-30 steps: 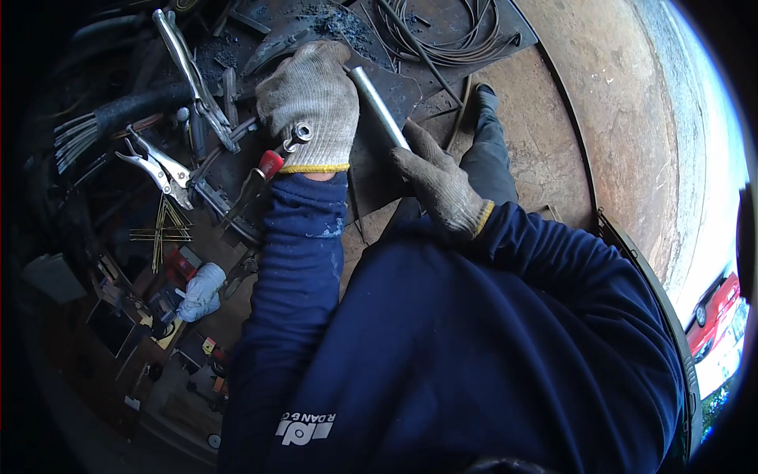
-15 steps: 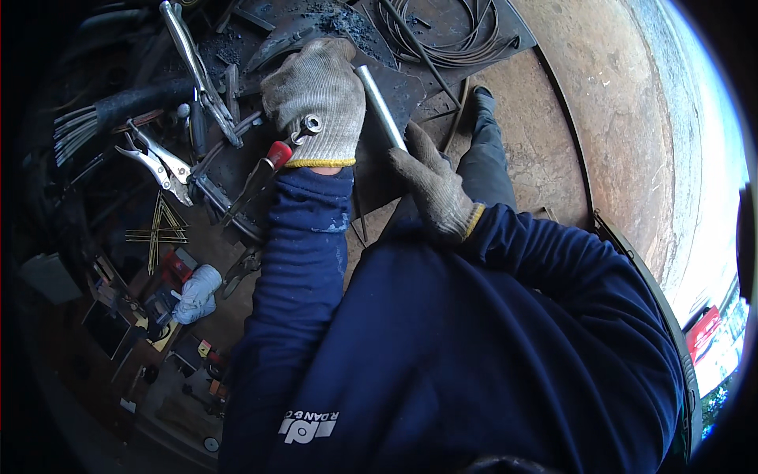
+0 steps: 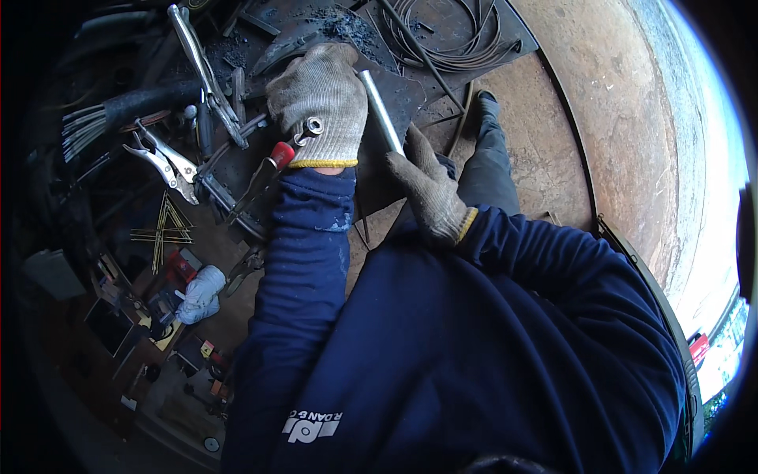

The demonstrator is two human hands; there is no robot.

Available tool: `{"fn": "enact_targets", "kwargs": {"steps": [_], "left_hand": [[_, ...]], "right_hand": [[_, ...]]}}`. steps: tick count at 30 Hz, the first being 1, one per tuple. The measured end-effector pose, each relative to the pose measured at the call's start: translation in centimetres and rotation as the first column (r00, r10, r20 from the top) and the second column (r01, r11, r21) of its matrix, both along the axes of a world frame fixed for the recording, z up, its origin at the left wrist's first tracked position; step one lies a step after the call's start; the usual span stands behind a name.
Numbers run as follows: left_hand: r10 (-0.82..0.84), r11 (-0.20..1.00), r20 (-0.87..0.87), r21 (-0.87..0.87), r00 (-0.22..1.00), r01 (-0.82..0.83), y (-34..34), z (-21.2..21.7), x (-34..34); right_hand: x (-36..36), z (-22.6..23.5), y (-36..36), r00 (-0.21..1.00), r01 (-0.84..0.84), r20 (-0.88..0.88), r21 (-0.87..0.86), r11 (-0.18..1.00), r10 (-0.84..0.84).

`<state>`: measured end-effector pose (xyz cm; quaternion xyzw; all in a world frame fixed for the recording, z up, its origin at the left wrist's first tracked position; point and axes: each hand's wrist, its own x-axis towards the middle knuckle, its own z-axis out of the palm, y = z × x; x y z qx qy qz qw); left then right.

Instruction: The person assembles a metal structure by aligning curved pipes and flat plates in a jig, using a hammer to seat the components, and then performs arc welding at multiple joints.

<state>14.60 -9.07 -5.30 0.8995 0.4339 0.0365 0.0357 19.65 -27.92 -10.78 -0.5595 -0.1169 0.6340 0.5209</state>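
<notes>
My left hand, in a grey knitted glove with a yellow cuff, rests back-up over the dark metal bench. Its fingers curl under and out of sight, so what they hold is hidden. My right hand, gloved alike, grips the lower end of a shiny metal tube between thumb and fingers. The tube slants up and away beside my left hand, without visible contact. A ring-ended wrench and a tool with a red handle overlap the left glove near its wrist.
Locking pliers and a second pair lie left of my left hand, near a bundle of rods. Coiled wire sits at the bench's far right. Dark filings are scattered at the far side. A white cloth bundle lies lower left.
The whole view has shifted slightly, so the bench and tools appear a little lower and further right. Both hands stay in place, and the tube is still in my right hand.
</notes>
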Motion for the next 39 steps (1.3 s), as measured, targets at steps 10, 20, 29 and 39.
{"fn": "enact_targets", "kwargs": {"steps": [10,20,29,39], "left_hand": [[0.068,0.997,-0.101,-0.015,0.993,-0.07,-0.1,0.4,0.4],[0.103,0.992,-0.135,-0.055,0.985,-0.112,-0.1,0.6,0.9],[0.063,0.997,-0.104,0.04,0.993,-0.059,-0.7,1.5,0.6],[0.371,0.919,-0.303,-0.018,0.878,-0.395,-5.4,0.7,6.4]], "right_hand": [[-1.0,-0.5,-0.1,0.983,0.003,0.182,-0.047,0.999,0.006],[9.2,2.9,0.9,0.906,-0.421,-0.089,-0.099,0.902,0.413],[22.6,1.9,-6.8,0.864,-0.441,0.157,-0.225,0.869,0.479],[32.5,-6.1,-6.3,0.949,-0.116,0.241,-0.331,0.936,0.203]]}}
